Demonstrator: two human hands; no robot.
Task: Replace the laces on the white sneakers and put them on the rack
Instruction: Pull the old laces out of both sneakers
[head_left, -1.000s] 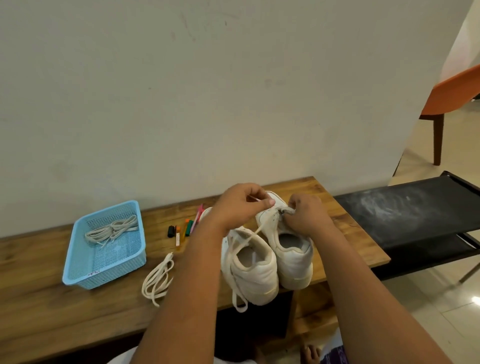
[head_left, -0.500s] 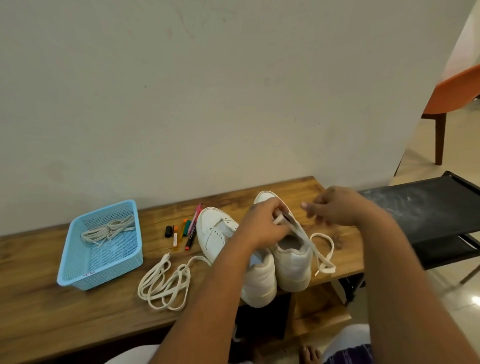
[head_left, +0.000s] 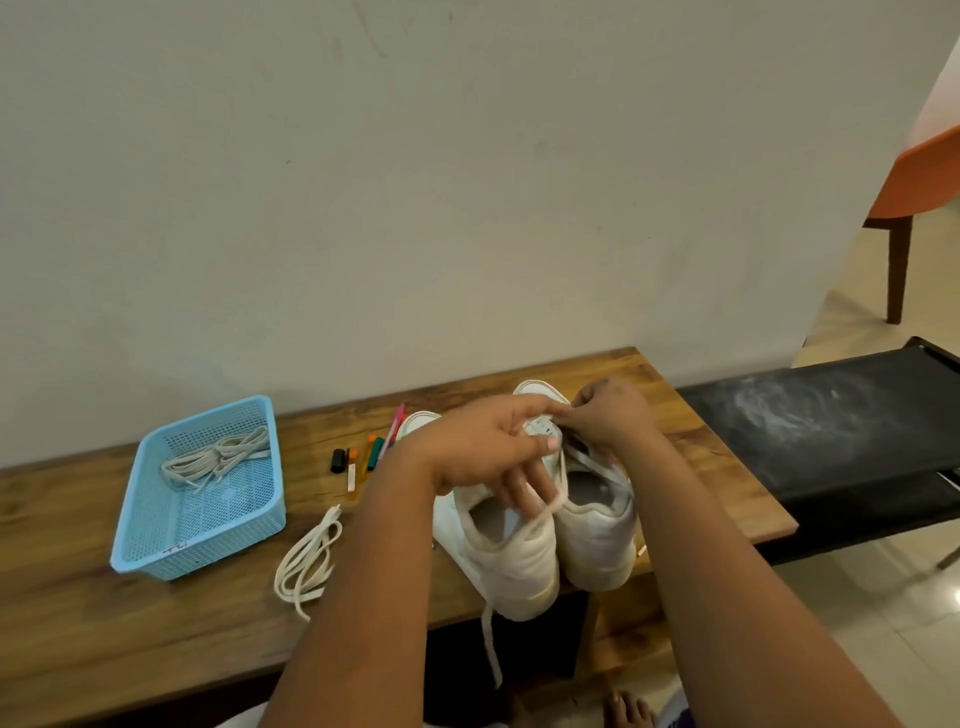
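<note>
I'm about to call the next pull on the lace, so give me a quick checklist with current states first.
1. Left hand holds the lace looped over its fingers: ok.
2. Right hand pinches at the eyelets of the right sneaker: ok; which eyelet, cannot tell.
3. Both sneakers stand on the bench: ok, though the left sneaker has its heel at the front edge.
4. Lace end hanging below the bench edge: not ok, could snag.
5. Spare laces in the blue basket: ok.
6. Black rack top free for the sneakers: ok.
</note>
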